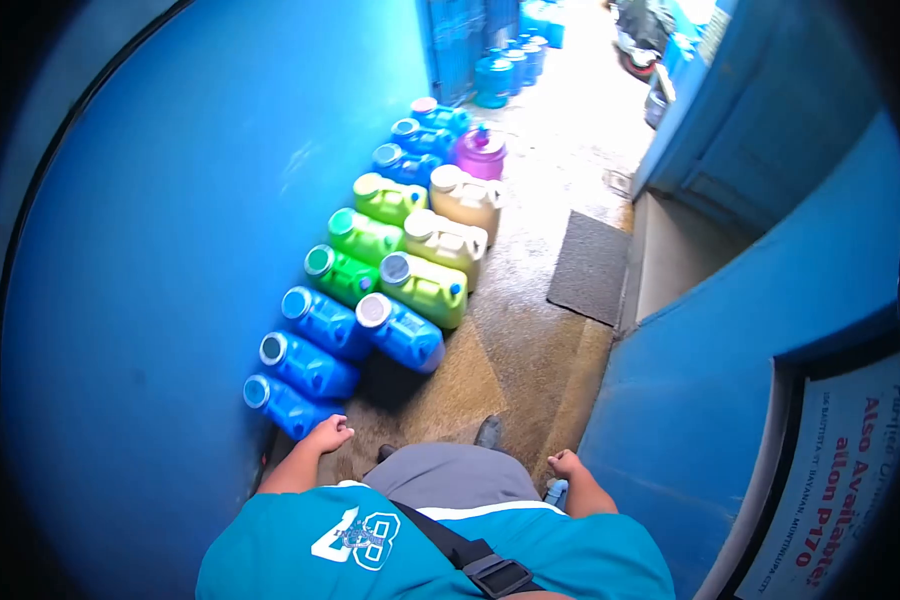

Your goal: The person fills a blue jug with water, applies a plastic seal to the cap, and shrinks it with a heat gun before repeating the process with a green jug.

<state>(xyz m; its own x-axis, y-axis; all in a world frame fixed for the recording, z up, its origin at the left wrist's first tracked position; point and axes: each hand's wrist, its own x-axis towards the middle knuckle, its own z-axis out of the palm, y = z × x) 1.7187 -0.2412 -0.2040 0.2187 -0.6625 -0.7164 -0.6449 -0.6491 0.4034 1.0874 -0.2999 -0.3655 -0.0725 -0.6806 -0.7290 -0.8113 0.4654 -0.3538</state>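
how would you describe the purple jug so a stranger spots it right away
Follow the blue wall on the left to the two rows of water jugs lying along it. The purple jug sits at the far end of the outer row, past the tan jugs, and is the only purple one.

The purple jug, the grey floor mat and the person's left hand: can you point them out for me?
purple jug (480, 153), head view, on its round body.
grey floor mat (590, 267), head view, on its middle.
left hand (330, 432), head view, on the back of the hand.

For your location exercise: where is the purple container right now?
In the head view, the purple container stands at the far end of the jug rows, right side, beside blue jugs and behind a tan jug.
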